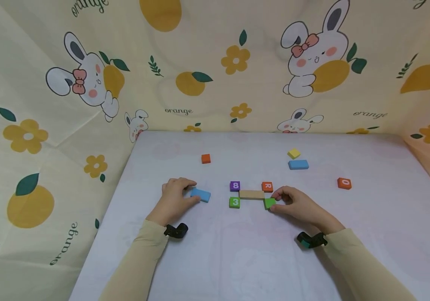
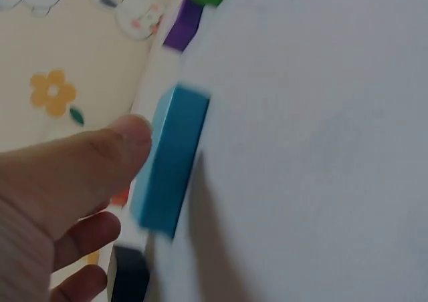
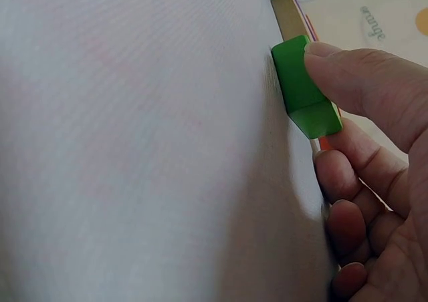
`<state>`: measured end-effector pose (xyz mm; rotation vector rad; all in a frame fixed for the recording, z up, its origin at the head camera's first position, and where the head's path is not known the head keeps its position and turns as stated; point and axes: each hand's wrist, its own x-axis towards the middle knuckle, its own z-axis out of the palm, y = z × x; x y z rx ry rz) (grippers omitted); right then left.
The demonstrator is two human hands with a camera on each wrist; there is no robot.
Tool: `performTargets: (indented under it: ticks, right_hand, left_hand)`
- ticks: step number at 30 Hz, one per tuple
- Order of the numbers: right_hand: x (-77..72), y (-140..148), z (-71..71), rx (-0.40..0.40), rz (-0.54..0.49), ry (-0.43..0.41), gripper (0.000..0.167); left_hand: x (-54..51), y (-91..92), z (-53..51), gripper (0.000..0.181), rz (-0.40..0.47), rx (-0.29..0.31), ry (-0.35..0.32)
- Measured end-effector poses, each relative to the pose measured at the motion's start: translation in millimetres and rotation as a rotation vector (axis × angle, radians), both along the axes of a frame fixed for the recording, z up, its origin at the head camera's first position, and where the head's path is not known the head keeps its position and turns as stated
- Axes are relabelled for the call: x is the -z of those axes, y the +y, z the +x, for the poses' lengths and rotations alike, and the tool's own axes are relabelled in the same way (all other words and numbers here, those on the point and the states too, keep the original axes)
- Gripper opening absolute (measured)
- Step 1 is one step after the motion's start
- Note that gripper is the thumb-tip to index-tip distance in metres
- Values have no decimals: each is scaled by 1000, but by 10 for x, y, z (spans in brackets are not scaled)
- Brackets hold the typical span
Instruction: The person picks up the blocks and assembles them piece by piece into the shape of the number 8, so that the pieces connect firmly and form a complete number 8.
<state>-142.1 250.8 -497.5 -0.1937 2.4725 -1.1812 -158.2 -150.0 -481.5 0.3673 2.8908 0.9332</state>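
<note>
Plain green block (image 1: 270, 203) is right by the plank's (image 1: 251, 195) near right corner, pinched by the right hand (image 1: 302, 206). Looks like light, stiff painted wood, maybe slightly slick, hardly fragile; I'd grip opposite sides. Left hand (image 1: 171, 200) has a blue block (image 1: 201, 195) between thumb and fingers.

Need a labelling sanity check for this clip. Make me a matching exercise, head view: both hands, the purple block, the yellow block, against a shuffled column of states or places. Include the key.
Column 1
1. Left hand
2. Right hand
3. Purple block
4. Yellow block

Column 2
A. Marked with an 8
B. Just beyond the unheld blue block
C. Pinches the held blue block
D. Pinches a green block

Pairs: 1-C, 2-D, 3-A, 4-B
</note>
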Motion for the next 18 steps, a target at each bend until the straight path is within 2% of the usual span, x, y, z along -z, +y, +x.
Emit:
performTargets:
  ticks: [4,8,14,18]
  right_hand:
    - [8,0,-3,-4,-8,7,47]
    - [12,6,-3,-2,-14,7,47]
    - [11,9,4,-1,-8,0,47]
    - [5,7,7,2,-8,-2,48]
  left_hand:
    - [38,-158,-39,47,23,-37,13]
    - [72,-270,-89,45,51,-62,-8]
    - [112,-327,-161,43,104,-58,-30]
    - [136,-335,-190,48,150,-66,-91]
